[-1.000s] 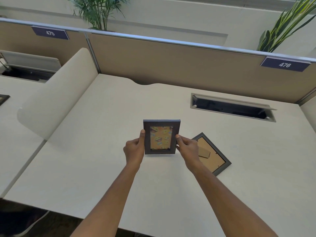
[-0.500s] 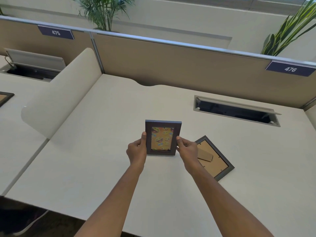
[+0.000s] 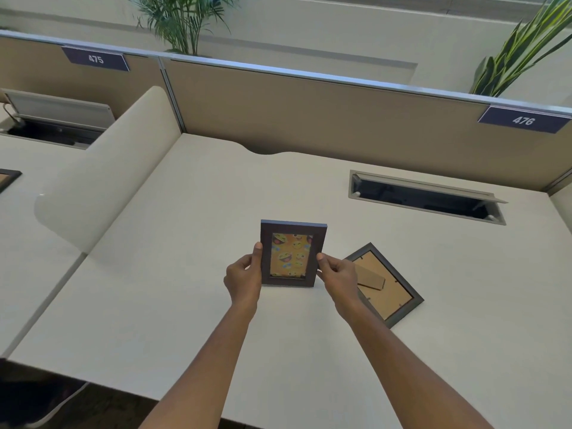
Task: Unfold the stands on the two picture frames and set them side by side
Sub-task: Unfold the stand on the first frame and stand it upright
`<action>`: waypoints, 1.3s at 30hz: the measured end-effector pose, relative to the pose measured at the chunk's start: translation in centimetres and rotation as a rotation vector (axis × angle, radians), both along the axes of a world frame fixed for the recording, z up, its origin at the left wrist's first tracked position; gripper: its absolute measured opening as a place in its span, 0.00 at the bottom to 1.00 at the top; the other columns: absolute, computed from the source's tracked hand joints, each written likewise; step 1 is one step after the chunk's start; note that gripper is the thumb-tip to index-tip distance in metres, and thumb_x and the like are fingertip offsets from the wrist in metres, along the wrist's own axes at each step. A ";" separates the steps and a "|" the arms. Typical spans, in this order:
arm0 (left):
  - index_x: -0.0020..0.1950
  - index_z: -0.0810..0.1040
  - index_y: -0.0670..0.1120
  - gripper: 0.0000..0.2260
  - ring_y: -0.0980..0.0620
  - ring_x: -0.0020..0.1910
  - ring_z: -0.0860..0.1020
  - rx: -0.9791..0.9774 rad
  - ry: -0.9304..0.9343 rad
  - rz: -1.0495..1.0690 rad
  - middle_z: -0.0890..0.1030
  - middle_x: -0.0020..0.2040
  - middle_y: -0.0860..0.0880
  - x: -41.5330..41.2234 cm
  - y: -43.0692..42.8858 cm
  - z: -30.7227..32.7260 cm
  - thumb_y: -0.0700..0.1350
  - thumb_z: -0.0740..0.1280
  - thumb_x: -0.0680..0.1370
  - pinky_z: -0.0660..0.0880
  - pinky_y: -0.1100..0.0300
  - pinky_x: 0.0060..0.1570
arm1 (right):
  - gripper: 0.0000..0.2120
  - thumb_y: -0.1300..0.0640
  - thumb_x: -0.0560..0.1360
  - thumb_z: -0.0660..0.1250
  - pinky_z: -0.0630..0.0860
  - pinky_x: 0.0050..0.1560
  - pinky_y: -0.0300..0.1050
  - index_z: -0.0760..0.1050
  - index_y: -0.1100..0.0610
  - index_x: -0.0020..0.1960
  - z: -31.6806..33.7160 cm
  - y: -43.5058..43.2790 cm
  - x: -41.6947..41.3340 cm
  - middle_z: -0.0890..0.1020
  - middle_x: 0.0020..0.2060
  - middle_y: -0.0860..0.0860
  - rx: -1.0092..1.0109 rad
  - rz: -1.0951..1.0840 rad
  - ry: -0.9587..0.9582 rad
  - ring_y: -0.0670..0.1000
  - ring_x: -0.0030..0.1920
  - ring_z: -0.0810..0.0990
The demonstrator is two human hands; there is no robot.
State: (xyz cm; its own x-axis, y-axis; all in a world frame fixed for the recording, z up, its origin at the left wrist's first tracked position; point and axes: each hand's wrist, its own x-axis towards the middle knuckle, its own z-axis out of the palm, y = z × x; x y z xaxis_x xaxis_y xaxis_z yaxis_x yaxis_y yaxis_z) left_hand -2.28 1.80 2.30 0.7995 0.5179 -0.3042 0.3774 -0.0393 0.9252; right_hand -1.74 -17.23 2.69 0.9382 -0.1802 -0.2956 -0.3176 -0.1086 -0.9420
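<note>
Left hand (image 3: 243, 278): thumb and fingers pinch the left edge of the upright dark grey picture frame with the emoji print (image 3: 292, 254).
Right hand (image 3: 337, 274): pinching its right edge.
Handling: looks light, rigid, glazing breakable; side rails suit.
Second dark frame (image 3: 382, 284): face-down right of it, stand folded.

A single head-worn, wide-angle view looked forward and steeply down over the pale surface (image 3: 173, 274) from above its near edge, facing the tan partition (image 3: 325, 119) at the far side. Both forearms entered from the bottom of the picture, and the hands sat near centre at arm's reach. Straight lines bowed toward the picture's edges, and no second view was available for overlap.
</note>
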 end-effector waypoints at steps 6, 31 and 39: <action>0.28 0.75 0.47 0.31 0.42 0.43 0.84 -0.047 0.012 0.031 0.83 0.33 0.45 -0.8 0.6 -1.7 0.74 0.66 0.71 0.83 0.44 0.51 | 0.15 0.50 0.83 0.64 0.78 0.61 0.67 0.88 0.55 0.52 0.0 0.1 -0.7 0.86 0.49 0.65 -0.087 0.057 -0.034 0.66 0.56 0.83; 0.39 0.87 0.55 0.20 0.48 0.51 0.85 -0.226 0.010 0.008 0.87 0.39 0.52 -1.1 0.7 -2.0 0.71 0.70 0.69 0.82 0.46 0.57 | 0.13 0.53 0.82 0.66 0.81 0.60 0.59 0.86 0.57 0.58 -1.2 0.3 -2.0 0.89 0.48 0.49 -0.130 0.036 0.029 0.53 0.53 0.86; 0.40 0.86 0.61 0.15 0.54 0.49 0.85 -0.211 -0.003 0.035 0.87 0.40 0.59 -1.7 0.0 -1.1 0.70 0.68 0.72 0.81 0.56 0.50 | 0.14 0.54 0.82 0.66 0.81 0.61 0.54 0.84 0.59 0.62 -1.3 0.2 -2.0 0.88 0.55 0.53 -0.132 0.044 0.022 0.51 0.56 0.85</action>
